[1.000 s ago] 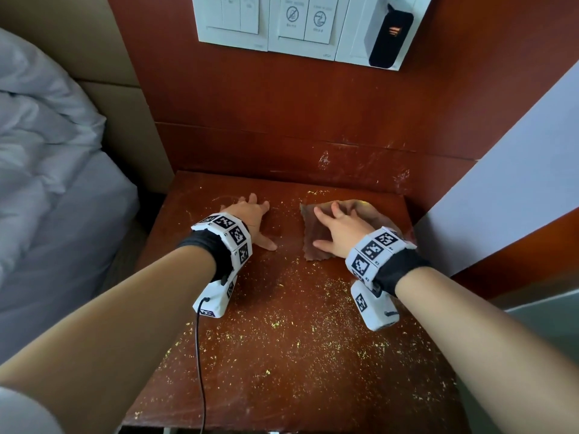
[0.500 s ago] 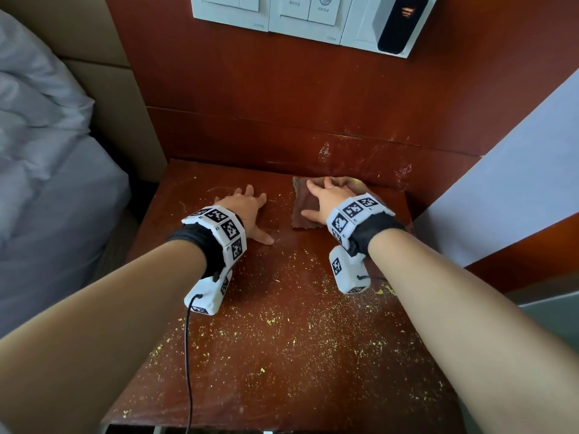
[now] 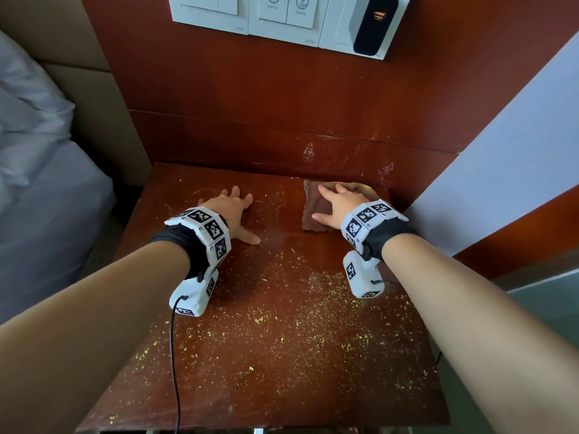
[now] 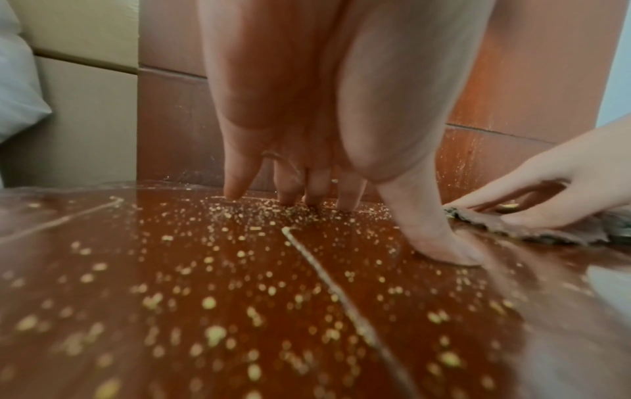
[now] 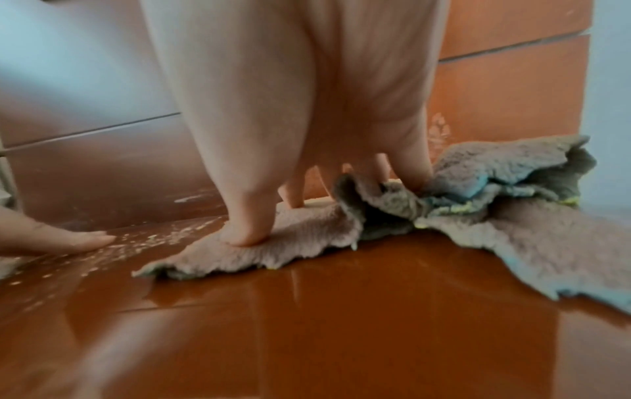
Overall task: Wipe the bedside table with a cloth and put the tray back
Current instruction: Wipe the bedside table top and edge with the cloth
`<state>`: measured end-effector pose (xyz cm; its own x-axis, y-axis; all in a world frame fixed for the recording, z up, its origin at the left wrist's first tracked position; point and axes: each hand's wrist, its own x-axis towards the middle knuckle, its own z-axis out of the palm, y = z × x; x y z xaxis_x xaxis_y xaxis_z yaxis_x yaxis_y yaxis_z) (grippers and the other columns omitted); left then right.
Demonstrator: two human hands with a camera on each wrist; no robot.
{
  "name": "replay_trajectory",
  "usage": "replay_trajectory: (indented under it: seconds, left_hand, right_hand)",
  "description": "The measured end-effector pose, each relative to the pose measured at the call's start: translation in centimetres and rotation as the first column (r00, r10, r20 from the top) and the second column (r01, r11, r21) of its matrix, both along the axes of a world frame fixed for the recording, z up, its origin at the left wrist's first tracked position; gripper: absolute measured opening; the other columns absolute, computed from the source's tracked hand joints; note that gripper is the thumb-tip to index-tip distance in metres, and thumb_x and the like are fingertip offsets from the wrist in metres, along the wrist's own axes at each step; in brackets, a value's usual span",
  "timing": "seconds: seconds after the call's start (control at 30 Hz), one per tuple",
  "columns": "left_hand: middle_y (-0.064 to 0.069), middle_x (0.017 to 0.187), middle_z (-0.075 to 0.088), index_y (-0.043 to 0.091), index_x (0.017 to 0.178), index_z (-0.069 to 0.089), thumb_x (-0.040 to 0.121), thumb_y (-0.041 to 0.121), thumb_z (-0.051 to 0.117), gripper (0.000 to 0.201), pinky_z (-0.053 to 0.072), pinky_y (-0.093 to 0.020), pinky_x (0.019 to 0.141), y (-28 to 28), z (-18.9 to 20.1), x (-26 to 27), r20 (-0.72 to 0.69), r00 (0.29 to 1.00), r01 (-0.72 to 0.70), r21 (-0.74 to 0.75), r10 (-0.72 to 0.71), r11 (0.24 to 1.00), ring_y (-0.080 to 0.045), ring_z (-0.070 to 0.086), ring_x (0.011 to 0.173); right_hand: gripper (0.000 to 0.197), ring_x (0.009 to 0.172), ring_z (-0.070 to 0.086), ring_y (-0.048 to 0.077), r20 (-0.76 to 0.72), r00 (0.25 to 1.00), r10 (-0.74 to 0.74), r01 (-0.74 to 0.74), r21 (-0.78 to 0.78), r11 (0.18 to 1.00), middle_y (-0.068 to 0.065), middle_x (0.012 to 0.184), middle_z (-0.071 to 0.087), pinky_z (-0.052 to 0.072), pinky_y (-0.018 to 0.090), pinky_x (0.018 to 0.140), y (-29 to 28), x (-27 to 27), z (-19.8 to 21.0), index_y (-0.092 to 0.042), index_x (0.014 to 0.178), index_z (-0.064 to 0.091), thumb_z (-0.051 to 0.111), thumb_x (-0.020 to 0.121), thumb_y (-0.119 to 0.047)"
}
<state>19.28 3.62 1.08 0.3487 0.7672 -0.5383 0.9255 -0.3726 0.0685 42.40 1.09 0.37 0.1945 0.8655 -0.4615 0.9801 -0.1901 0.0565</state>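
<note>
The reddish-brown bedside table [image 3: 282, 355] is strewn with small yellow crumbs. A brownish-grey cloth [image 3: 316, 211] lies at its back right corner, bunched toward the wall. My right hand [image 3: 336, 205] presses flat on the cloth with straight fingers; in the right wrist view the thumb [image 5: 246, 232] pins the cloth [image 5: 478, 210] to the wood. My left hand [image 3: 233, 214] rests flat on the bare tabletop at the back left, fingers spread, fingertips [image 4: 235, 193] among crumbs. No tray is in view.
A red wood panel [image 3: 282, 98] rises behind the table, carrying white switch plates [image 3: 250, 10] and a black device [image 3: 372, 25]. A bed with grey bedding [image 3: 40, 183] stands to the left. A pale wall [image 3: 517, 158] closes in on the right.
My right hand has pushed the cloth away from me toward the table's back right corner. The left hand has stayed in place on the tabletop.
</note>
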Motion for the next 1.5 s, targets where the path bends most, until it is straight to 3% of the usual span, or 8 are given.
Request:
replay_trajectory:
  seconds: [0.17, 0.43, 0.73, 1.1, 1.27, 1.5]
  left_hand:
    - [-0.005, 0.16, -0.008, 0.024, 0.152, 0.0, 0.074, 0.061, 0.064, 0.108, 0.019, -0.054, 0.117, 0.1, -0.1, 0.0, -0.009, 1.0, 0.007, 0.003, -0.007, 1.0, -0.027, 0.001, 0.148]
    - [-0.006, 0.16, -0.008, 0.024, 0.152, -0.001, 0.074, 0.061, 0.064, 0.108, 0.018, -0.054, 0.117, 0.1, 0.0, 0.1, -0.012, 1.0, 0.011, 0.004, -0.011, 1.0, -0.028, 0.002, 0.148]
    - [-0.007, 0.16, -0.006, 0.024, 0.153, 0.002, 0.074, 0.06, 0.066, 0.108, 0.02, -0.054, 0.117, 0.2, 0.0, 0.2, -0.009, 1.0, 0.006, 0.004, -0.006, 1.0, -0.029, 0.004, 0.148]
    - [-0.006, 0.16, -0.005, 0.024, 0.152, 0.002, 0.073, 0.06, 0.066, 0.108, 0.02, -0.051, 0.118, 0.0, 0.0, 0.1, 0.01, 1.0, 0.003, 0.015, -0.003, 1.0, -0.028, 0.004, 0.148]
    - [-0.007, 0.16, -0.003, 0.024, 0.152, 0.003, 0.071, 0.061, 0.067, 0.109, 0.022, -0.052, 0.117, 0.3, 0.0, 0.4, -0.01, 1.0, 0.01, 0.027, -0.01, 1.0, -0.03, 0.006, 0.148]
    - [-0.007, 0.16, 0.0, 0.025, 0.152, 0.006, 0.068, 0.061, 0.07, 0.112, 0.024, -0.054, 0.115, 0.6, 0.0, 0.5, -0.031, 0.999, 0.021, 0.035, -0.019, 0.999, -0.031, 0.01, 0.147]
  right_hand:
    - [0.076, 0.143, 0.019, 0.042, 0.008, 0.997, -0.075, 0.075, -0.007, 0.997, 0.009, 0.161, 0.001, 0.029, 0.053, 0.113, -1.1, 1.6, -0.2, -0.031, 0.152, 0.005, 0.043, 0.092, -0.055]
    - [0.073, 0.141, 0.018, 0.049, 0.012, 0.988, -0.152, 0.152, 0.004, 0.988, 0.016, 0.159, 0.007, 0.028, 0.057, 0.112, 0.2, -0.7, 0.1, -0.026, 0.153, 0.006, 0.045, 0.095, -0.048]
    - [0.074, 0.142, 0.014, 0.048, -0.034, 0.999, -0.025, 0.025, -0.002, 1.0, 0.016, 0.158, 0.007, 0.026, 0.057, 0.113, 2.6, -6.2, 0.3, -0.026, 0.152, 0.008, 0.047, 0.094, -0.049]
    - [0.075, 0.138, 0.03, 0.041, -0.011, 1.0, 0.01, -0.01, 0.029, 1.0, 0.008, 0.158, 0.009, 0.041, 0.048, 0.105, 1.5, -2.4, 0.4, -0.032, 0.152, 0.009, 0.045, 0.091, -0.058]
    - [0.073, 0.14, 0.028, 0.041, 0.004, 0.999, -0.047, 0.047, 0.014, 0.999, 0.007, 0.16, 0.004, 0.037, 0.05, 0.108, 0.5, -0.1, 0.6, -0.033, 0.152, 0.007, 0.042, 0.092, -0.056]
    - [0.073, 0.142, 0.02, 0.043, -0.016, 0.999, -0.05, 0.049, -0.006, 0.999, 0.011, 0.16, 0.003, 0.031, 0.053, 0.112, 0.2, -1.7, 0.5, -0.029, 0.152, 0.005, 0.045, 0.094, -0.049]
